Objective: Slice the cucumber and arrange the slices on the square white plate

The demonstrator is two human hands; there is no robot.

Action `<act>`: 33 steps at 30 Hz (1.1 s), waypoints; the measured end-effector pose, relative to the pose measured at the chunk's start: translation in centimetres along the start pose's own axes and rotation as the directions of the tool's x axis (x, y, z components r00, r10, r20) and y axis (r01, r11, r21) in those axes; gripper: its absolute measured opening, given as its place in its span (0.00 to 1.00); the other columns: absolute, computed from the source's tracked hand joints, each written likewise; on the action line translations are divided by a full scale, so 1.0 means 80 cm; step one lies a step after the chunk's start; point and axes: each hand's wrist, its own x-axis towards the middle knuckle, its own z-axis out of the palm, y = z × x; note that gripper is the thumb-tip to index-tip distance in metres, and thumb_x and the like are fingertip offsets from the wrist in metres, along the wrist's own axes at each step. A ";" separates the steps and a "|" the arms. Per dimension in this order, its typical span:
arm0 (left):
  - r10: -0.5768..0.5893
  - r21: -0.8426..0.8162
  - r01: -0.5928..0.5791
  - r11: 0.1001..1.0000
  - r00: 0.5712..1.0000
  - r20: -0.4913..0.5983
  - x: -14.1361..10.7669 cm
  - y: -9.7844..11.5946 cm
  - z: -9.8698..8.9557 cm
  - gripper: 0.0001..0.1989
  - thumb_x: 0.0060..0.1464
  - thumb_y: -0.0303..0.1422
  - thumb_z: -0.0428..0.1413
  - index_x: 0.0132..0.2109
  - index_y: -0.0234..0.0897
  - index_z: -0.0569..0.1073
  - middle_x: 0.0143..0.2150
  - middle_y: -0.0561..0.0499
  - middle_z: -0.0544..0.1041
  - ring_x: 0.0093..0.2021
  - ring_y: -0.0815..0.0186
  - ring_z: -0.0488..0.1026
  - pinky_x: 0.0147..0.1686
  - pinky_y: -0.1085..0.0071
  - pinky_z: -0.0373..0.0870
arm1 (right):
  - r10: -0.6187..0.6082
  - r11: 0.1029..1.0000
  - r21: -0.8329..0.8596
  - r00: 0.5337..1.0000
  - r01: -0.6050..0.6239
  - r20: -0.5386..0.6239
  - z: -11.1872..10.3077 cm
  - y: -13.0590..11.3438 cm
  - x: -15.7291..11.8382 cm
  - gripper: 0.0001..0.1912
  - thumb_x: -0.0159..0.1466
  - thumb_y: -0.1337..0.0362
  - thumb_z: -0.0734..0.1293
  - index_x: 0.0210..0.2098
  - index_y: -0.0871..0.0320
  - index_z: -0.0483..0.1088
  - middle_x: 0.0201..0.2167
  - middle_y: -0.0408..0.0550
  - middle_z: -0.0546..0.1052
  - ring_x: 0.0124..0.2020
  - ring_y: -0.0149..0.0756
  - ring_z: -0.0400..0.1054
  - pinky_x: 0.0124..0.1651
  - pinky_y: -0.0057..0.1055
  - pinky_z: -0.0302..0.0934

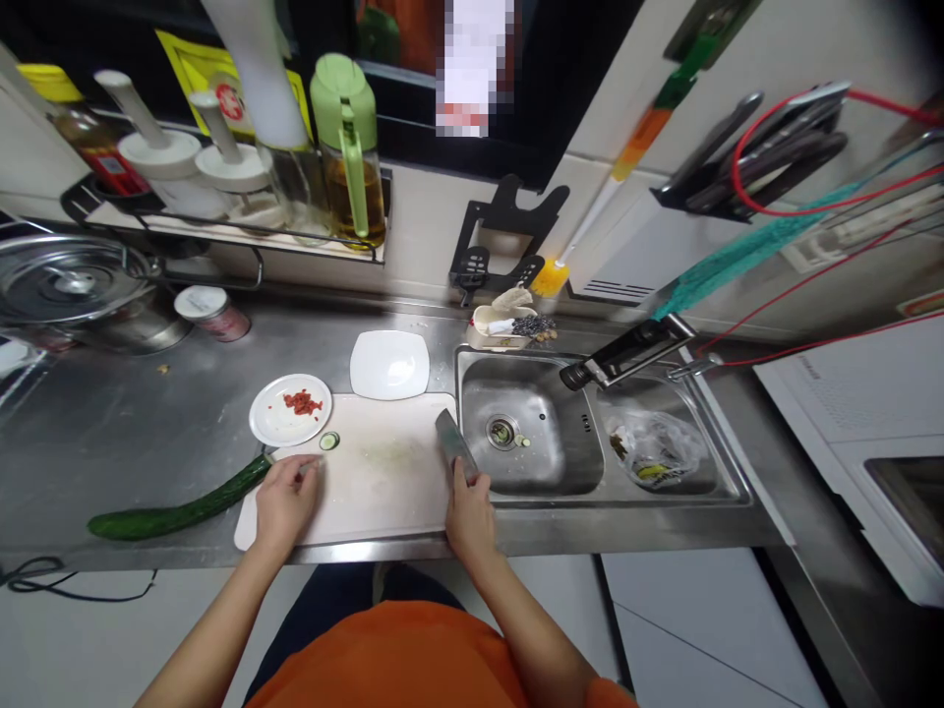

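My right hand (472,506) is wrapped round a kitchen knife (452,440), index finger along its broad blade, over the right edge of the white cutting board (390,492). My left hand (286,500) is closed at the board's left side, fingertips curled together; what they pinch, if anything, is too small to tell. Beside that hand, a long green cucumber (184,511) reaches onto the board, its cut end against or just behind the knuckles. One cucumber slice (328,442) lies near the board's top left corner. Chopped red bits (302,402) sit on a round white plate (276,425).
An empty square white dish (389,365) touches the board's back edge. Right of the board is a double sink (550,472) with scraps by the drain and a plastic bag (668,447). A lidded pot (140,324) and jar (213,313) stand left; a condiment rack (295,244) hangs behind.
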 end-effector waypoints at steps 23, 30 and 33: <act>0.134 -0.100 -0.110 0.989 0.948 0.287 0.098 0.020 0.011 0.17 0.54 0.36 0.50 0.48 0.35 0.72 0.41 0.45 0.77 0.39 0.62 0.73 0.43 0.68 0.67 | 0.076 0.974 -0.203 0.990 -0.098 -0.117 0.033 -0.068 0.038 0.30 0.62 0.77 0.51 0.64 0.65 0.52 0.48 0.62 0.66 0.45 0.42 0.65 0.43 0.34 0.63; -0.054 0.046 0.036 0.998 0.872 0.487 0.172 0.055 0.025 0.17 0.54 0.35 0.50 0.49 0.33 0.70 0.45 0.43 0.77 0.44 0.60 0.73 0.44 0.69 0.65 | 0.154 0.985 -0.065 0.982 -0.161 -0.107 -0.006 -0.083 0.053 0.24 0.65 0.75 0.51 0.59 0.64 0.60 0.50 0.63 0.65 0.54 0.47 0.56 0.46 0.37 0.58; -0.107 0.126 0.044 0.991 0.830 0.548 0.198 0.072 0.040 0.16 0.54 0.35 0.51 0.46 0.29 0.70 0.41 0.38 0.77 0.44 0.56 0.74 0.42 0.67 0.65 | 0.126 0.992 0.029 0.988 -0.124 -0.087 -0.035 -0.094 0.084 0.24 0.64 0.74 0.51 0.57 0.60 0.62 0.50 0.59 0.65 0.54 0.46 0.54 0.48 0.37 0.55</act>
